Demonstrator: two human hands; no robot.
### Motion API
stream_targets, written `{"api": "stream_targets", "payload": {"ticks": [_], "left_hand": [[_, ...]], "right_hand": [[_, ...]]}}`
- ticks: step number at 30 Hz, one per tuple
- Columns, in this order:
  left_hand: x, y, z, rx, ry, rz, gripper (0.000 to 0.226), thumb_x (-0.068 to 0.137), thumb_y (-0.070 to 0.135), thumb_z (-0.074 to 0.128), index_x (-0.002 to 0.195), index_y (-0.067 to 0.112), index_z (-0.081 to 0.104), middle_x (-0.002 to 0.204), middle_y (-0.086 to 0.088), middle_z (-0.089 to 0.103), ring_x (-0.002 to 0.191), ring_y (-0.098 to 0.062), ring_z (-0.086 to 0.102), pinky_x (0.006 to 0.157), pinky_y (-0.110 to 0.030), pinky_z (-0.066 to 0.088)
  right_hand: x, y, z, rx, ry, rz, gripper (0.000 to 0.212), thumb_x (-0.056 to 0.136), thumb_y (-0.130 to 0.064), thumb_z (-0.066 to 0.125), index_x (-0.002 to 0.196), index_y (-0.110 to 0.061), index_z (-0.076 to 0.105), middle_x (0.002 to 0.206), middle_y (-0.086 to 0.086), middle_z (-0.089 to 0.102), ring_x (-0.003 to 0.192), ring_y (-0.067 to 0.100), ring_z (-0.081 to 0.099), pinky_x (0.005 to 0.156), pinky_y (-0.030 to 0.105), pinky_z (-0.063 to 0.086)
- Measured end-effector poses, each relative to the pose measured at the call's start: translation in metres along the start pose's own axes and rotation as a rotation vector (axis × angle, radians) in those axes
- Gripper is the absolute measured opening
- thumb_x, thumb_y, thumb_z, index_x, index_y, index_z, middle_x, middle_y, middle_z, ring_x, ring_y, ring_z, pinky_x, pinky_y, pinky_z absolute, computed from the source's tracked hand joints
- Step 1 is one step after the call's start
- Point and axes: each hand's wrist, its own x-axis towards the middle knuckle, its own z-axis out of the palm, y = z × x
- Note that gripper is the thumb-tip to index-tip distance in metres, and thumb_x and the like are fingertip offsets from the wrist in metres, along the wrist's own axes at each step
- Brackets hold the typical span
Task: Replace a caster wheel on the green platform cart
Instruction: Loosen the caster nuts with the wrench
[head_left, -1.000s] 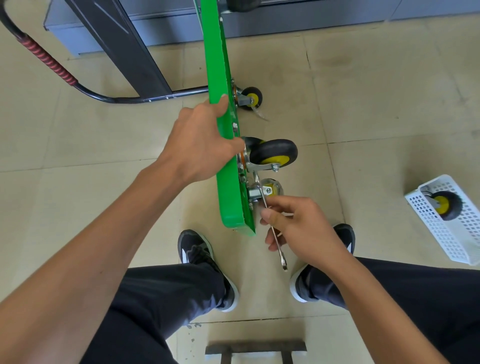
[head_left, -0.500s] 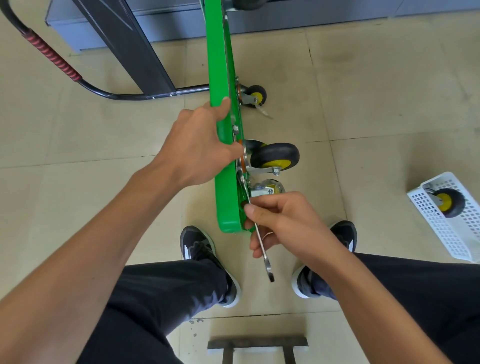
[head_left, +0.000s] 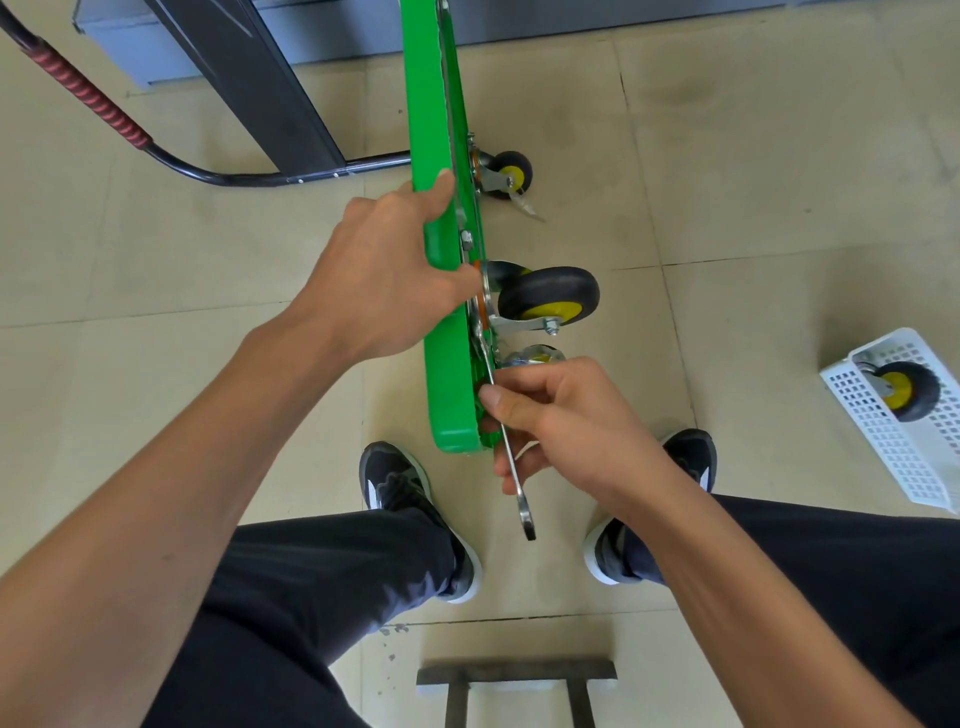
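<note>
The green platform cart stands on its edge on the tiled floor, its underside facing right. My left hand grips the deck's edge just above the near caster wheel, which is black with a yellow hub. My right hand is closed on a silver wrench. The wrench head sits at the caster's mounting plate, and its free end points down toward my shoes. A second caster is mounted farther up the deck.
A white perforated basket at the right holds a spare caster wheel. The cart's black handle with a red grip lies at the upper left. My two shoes flank the deck's lower end. A dark metal frame lies behind my feet.
My right hand swung the wrench handle leftward, closer to the deck's lower edge. My left hand kept its hold on the deck.
</note>
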Motion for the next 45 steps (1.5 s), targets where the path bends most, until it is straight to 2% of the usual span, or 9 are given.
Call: {"api": "stream_targets", "payload": {"ticks": [4, 8, 13, 15, 18, 21, 24, 32, 45], "left_hand": [[0.002, -0.002, 0.001, -0.011, -0.005, -0.012, 0.079, 0.085, 0.028, 0.066, 0.155, 0.016, 0.032, 0.147, -0.001, 0.053, 0.13, -0.025, 0.053, 0.108, -0.036, 0.046], [0.001, -0.002, 0.002, -0.039, -0.017, -0.015, 0.083, 0.08, 0.034, 0.064, 0.155, 0.017, 0.032, 0.147, 0.0, 0.053, 0.129, -0.024, 0.054, 0.106, -0.039, 0.049], [0.003, 0.002, 0.001, -0.078, -0.015, -0.026, 0.085, 0.077, 0.036, 0.062, 0.155, 0.018, 0.033, 0.148, 0.002, 0.053, 0.12, -0.019, 0.061, 0.099, -0.038, 0.054], [0.004, 0.003, 0.001, -0.094, -0.006, -0.029, 0.086, 0.075, 0.037, 0.061, 0.155, 0.018, 0.034, 0.146, 0.002, 0.054, 0.122, -0.019, 0.06, 0.099, -0.038, 0.053], [0.007, 0.004, 0.003, -0.096, -0.006, -0.031, 0.084, 0.078, 0.034, 0.063, 0.155, 0.018, 0.033, 0.146, 0.001, 0.054, 0.124, -0.02, 0.059, 0.101, -0.038, 0.052], [0.009, 0.003, 0.003, -0.096, -0.01, -0.031, 0.082, 0.081, 0.032, 0.064, 0.155, 0.018, 0.032, 0.148, 0.0, 0.052, 0.126, -0.02, 0.057, 0.101, -0.039, 0.052], [0.01, 0.003, 0.003, -0.088, -0.005, -0.03, 0.084, 0.079, 0.035, 0.063, 0.155, 0.019, 0.032, 0.147, 0.001, 0.053, 0.125, -0.019, 0.058, 0.101, -0.039, 0.053], [0.011, 0.002, 0.005, -0.067, 0.006, -0.008, 0.079, 0.086, 0.03, 0.066, 0.156, 0.019, 0.031, 0.148, 0.0, 0.052, 0.124, -0.02, 0.059, 0.103, -0.038, 0.051], [0.01, 0.003, 0.005, -0.031, 0.0, -0.017, 0.079, 0.084, 0.034, 0.063, 0.155, 0.019, 0.032, 0.147, -0.001, 0.053, 0.12, -0.02, 0.061, 0.103, -0.038, 0.05]], "right_hand": [[0.008, 0.015, -0.002, -0.271, 0.075, -0.101, 0.018, 0.098, -0.009, 0.061, 0.113, -0.005, 0.071, 0.093, 0.013, 0.067, 0.058, 0.035, 0.067, 0.056, 0.045, 0.06], [0.024, 0.031, -0.005, -0.382, 0.163, -0.208, 0.019, 0.095, -0.003, 0.062, 0.111, -0.006, 0.071, 0.092, 0.003, 0.066, 0.076, 0.017, 0.066, 0.06, 0.025, 0.056], [0.036, 0.044, -0.008, -0.564, 0.236, -0.387, 0.022, 0.095, -0.006, 0.061, 0.114, -0.007, 0.071, 0.095, 0.004, 0.067, 0.081, 0.018, 0.063, 0.071, 0.032, 0.055], [0.034, 0.041, -0.009, -0.558, 0.236, -0.379, 0.021, 0.095, -0.009, 0.061, 0.114, -0.009, 0.071, 0.094, 0.002, 0.067, 0.08, 0.02, 0.065, 0.07, 0.037, 0.057], [0.024, 0.033, -0.017, -0.417, 0.217, -0.245, 0.02, 0.096, -0.006, 0.062, 0.113, -0.011, 0.072, 0.087, 0.001, 0.067, 0.069, 0.018, 0.067, 0.06, 0.027, 0.056], [0.007, 0.027, -0.023, -0.245, 0.194, -0.145, 0.016, 0.096, -0.006, 0.063, 0.108, -0.012, 0.073, 0.086, 0.008, 0.069, 0.06, 0.029, 0.068, 0.059, 0.046, 0.06], [0.0, 0.016, -0.023, -0.206, 0.125, -0.099, 0.015, 0.097, -0.008, 0.063, 0.109, -0.006, 0.073, 0.092, 0.011, 0.07, 0.059, 0.032, 0.069, 0.06, 0.052, 0.061], [0.0, -0.011, -0.015, -0.039, 0.037, -0.013, 0.015, 0.097, -0.009, 0.063, 0.101, 0.002, 0.072, 0.078, 0.014, 0.065, 0.053, 0.027, 0.065, 0.053, 0.041, 0.061], [0.007, -0.011, -0.009, -0.047, 0.002, 0.028, 0.018, 0.1, -0.007, 0.058, 0.106, 0.005, 0.07, 0.094, 0.027, 0.069, 0.051, 0.025, 0.063, 0.049, 0.036, 0.058]]}}
